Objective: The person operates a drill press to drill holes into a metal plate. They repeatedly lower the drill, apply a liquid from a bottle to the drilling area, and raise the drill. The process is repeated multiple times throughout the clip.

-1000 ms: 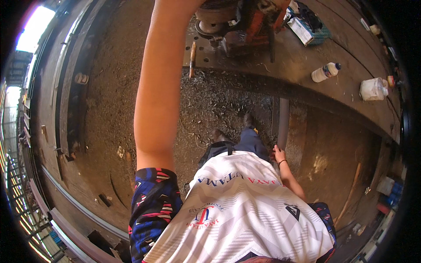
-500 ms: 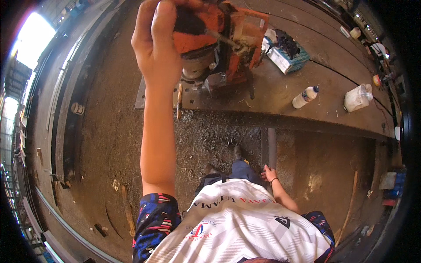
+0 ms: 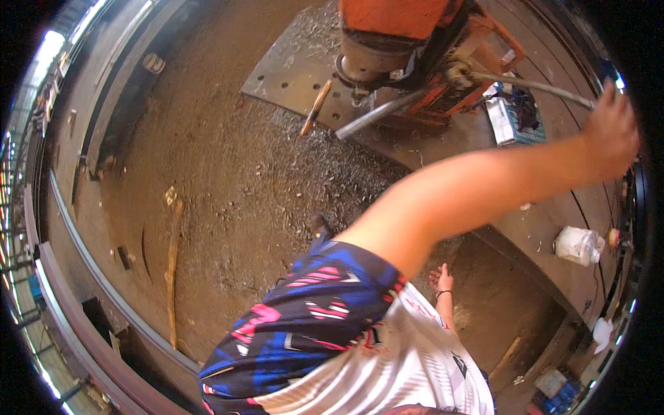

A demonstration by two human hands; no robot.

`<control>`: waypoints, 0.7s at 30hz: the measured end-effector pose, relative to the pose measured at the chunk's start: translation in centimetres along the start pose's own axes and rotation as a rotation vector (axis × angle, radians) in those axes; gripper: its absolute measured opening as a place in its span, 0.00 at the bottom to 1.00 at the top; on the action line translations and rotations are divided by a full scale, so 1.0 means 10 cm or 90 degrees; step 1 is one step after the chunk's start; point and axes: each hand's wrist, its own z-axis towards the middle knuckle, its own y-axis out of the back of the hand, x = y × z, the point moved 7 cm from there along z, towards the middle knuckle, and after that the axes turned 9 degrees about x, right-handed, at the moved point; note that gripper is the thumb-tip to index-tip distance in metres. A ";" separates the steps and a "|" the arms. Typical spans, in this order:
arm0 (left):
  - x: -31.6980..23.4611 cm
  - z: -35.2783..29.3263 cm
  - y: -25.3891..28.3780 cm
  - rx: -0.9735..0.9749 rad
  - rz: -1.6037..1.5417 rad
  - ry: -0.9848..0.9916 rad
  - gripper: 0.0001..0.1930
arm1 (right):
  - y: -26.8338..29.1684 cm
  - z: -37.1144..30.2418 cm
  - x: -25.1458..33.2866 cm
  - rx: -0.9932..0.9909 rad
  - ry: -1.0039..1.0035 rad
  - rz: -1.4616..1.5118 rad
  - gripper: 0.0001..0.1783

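Observation:
At the far right my left hand (image 3: 612, 131) is closed round the end of a long feed lever (image 3: 536, 84) on an orange drilling machine (image 3: 394, 17). My left arm stretches across the view. A second bare metal lever (image 3: 377, 116) sticks out from the same hub toward the near left. Below the orange body, the machine's grey lower part (image 3: 377, 59) stands over a steel plate (image 3: 277, 76) with round holes. My right hand (image 3: 443, 280) hangs low by my side, its fingers loosely apart and nothing seen in it.
A wooden stick (image 3: 316, 107) lies across the plate's edge. Metal shavings (image 3: 290, 155) litter the ground below. To the right are a box with dark cloth (image 3: 505, 121) and a white plastic jug (image 3: 577, 245). Long steel beams (image 3: 97, 104) run along the left.
My left hand has swung from the upper middle to the far right, bringing the lever round. The view has shifted, and a second lever now points toward me. My right hand still hangs low.

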 end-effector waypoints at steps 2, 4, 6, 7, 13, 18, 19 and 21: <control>-0.26 -0.35 -0.52 -0.027 0.012 0.017 0.27 | 0.31 0.09 0.01 -0.007 0.008 -0.004 0.32; -0.34 -0.80 -0.99 0.007 0.022 0.011 0.31 | 0.40 -0.01 0.07 -0.034 0.036 0.011 0.33; -0.27 -1.29 -1.34 0.115 0.030 -0.009 0.33 | 0.39 -0.19 0.23 -0.044 0.034 -0.002 0.34; -0.22 -1.49 -1.43 0.175 0.029 -0.023 0.33 | 0.42 -0.19 0.19 -0.051 0.022 0.002 0.34; 0.08 -2.51 -1.78 0.559 -0.042 -0.021 0.31 | 0.44 0.05 -0.35 -0.012 -0.040 -0.006 0.32; 0.16 -2.66 -1.95 0.573 0.036 -0.012 0.21 | 0.24 0.23 -0.37 0.045 -0.024 -0.064 0.31; 0.16 -2.64 -1.97 0.567 0.046 -0.009 0.19 | 0.15 0.28 -0.36 0.057 -0.023 -0.059 0.31; 0.07 -2.63 -1.96 0.546 0.072 -0.005 0.17 | 0.10 0.33 -0.33 0.047 -0.005 -0.041 0.31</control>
